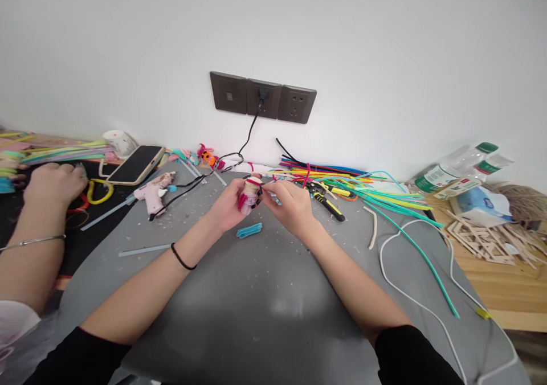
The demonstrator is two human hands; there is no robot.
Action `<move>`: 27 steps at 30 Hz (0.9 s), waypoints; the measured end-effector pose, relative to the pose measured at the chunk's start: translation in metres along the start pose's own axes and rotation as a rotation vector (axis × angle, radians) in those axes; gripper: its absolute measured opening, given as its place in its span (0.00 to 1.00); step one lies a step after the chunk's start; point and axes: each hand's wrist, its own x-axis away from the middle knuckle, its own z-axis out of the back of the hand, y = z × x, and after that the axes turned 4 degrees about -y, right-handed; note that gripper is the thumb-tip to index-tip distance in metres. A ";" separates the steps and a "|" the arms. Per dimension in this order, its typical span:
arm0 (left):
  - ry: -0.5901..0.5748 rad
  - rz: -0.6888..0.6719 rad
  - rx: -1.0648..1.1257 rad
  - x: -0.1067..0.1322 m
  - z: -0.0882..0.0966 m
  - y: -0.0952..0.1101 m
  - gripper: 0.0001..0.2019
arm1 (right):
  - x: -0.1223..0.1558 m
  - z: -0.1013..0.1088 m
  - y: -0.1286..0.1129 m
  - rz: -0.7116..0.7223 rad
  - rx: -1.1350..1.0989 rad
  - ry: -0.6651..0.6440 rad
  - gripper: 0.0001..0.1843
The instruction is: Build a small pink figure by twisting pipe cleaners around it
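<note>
My left hand [226, 205] is closed around a small pipe-cleaner figure [250, 193] in cream, red and pink, held just above the grey mat [265, 294]. My right hand [290, 205] pinches at the figure's right side with its fingertips; what it grips there is too small to name. A folded light-blue pipe-cleaner piece [249, 230] lies on the mat just below both hands.
A pink glue gun [152, 193] with a black cord lies left of the hands, a phone [135, 164] behind it. Coloured pipe cleaners [342, 183], yellow-black pliers [327, 200] and white wires [410, 242] sit right. Wooden sticks [482, 238] far right. Another person's hand [53, 183] at far left.
</note>
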 end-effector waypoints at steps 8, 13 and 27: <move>-0.050 -0.029 0.009 -0.001 0.004 -0.002 0.09 | 0.001 0.000 -0.008 -0.201 -0.294 -0.054 0.08; -0.048 -0.063 -0.047 -0.003 0.006 0.000 0.11 | -0.007 0.011 -0.011 -0.428 -0.550 -0.187 0.08; -0.067 -0.018 -0.002 0.003 0.003 0.003 0.15 | -0.016 0.016 -0.007 -0.634 -0.927 -0.234 0.16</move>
